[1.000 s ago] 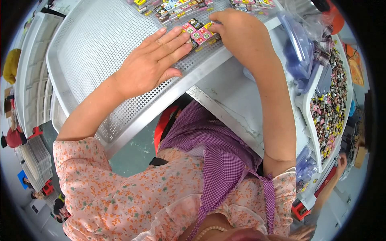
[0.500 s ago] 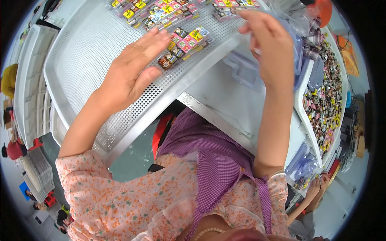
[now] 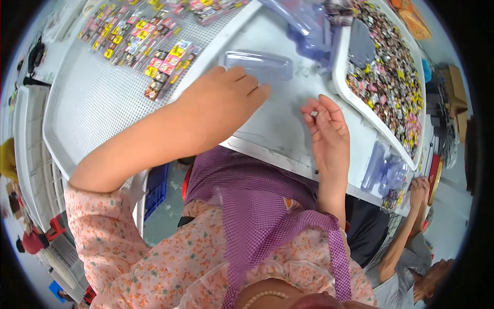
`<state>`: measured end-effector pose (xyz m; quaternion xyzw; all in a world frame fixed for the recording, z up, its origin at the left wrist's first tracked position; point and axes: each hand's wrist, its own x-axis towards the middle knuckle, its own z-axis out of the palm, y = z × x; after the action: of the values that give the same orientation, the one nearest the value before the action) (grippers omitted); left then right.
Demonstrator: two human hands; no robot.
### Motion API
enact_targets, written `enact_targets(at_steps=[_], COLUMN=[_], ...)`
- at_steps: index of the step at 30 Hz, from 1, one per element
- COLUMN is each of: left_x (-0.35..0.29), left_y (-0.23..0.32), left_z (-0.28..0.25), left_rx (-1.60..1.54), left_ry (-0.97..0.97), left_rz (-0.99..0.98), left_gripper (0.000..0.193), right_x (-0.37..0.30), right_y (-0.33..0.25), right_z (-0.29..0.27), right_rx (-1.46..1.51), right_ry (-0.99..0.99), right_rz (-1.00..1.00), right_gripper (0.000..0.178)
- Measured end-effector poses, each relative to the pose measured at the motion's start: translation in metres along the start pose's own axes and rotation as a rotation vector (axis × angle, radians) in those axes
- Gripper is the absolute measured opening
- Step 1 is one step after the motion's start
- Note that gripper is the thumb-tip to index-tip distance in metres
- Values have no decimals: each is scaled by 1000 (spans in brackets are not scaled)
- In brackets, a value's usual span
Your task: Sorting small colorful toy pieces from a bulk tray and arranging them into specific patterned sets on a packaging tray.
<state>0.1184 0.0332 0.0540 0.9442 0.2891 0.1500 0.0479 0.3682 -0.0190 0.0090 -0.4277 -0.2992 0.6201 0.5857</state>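
My left hand (image 3: 226, 105) is over the white table's near part, back up, fingers loosely bent and apart. Its fingertips are beside a clear plastic box (image 3: 260, 62), and what lies beneath the palm is hidden. To its right, my right hand (image 3: 330, 131) is turned palm up. Thumb and fingers pinch a small whitish piece (image 3: 314, 114), too small to name. Left of my left hand, a clear pack of colourful small blocks (image 3: 170, 67) lies at the edge of a white perforated tray (image 3: 98, 118). Several similar packs (image 3: 128, 36) lie further back on it.
At the right stands a white bin (image 3: 375, 121) heaped with small colourful pieces (image 3: 391, 77). Clear bluish plastic boxes (image 3: 309, 31) are stacked beside it at the back. More clear boxes (image 3: 383, 167) lie near the right table edge. A co-worker's hands (image 3: 419, 190) are at the lower right.
My left hand has left the pack on the tray and moved right to the clear box. The right hand has come down nearer me and turned palm up. The view has shifted right.
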Motion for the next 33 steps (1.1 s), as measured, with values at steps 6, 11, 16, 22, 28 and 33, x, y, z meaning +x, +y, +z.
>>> enact_targets(at_steps=[6,11,16,22,28,33], left_x=[37,51,61,54,56,50], left_y=[-12,32,83,90,84,80], left_z=[39,38,41,56,58,60], left_rx=[235,178,-64,-121,-205,-249], left_ry=[-249,-297,-298,-132,-141,-96], left_rz=[4,102,153,109,118,124], left_gripper=[34,30,23,22,24,28], right_x=[-29,-44,-18,-8,-12,-13], right_y=[-20,-24,-18,-11,-6,-7], right_z=[-52,-63,-47,-48,-46,-37], right_rx=[-322,-682,-1251,-1561,-1635,-1670], right_ry=[227,301,185,9,83,118], right_rz=[-139,-142,-546,-608,-749,-831], right_gripper=[24,15,23,28,27,20])
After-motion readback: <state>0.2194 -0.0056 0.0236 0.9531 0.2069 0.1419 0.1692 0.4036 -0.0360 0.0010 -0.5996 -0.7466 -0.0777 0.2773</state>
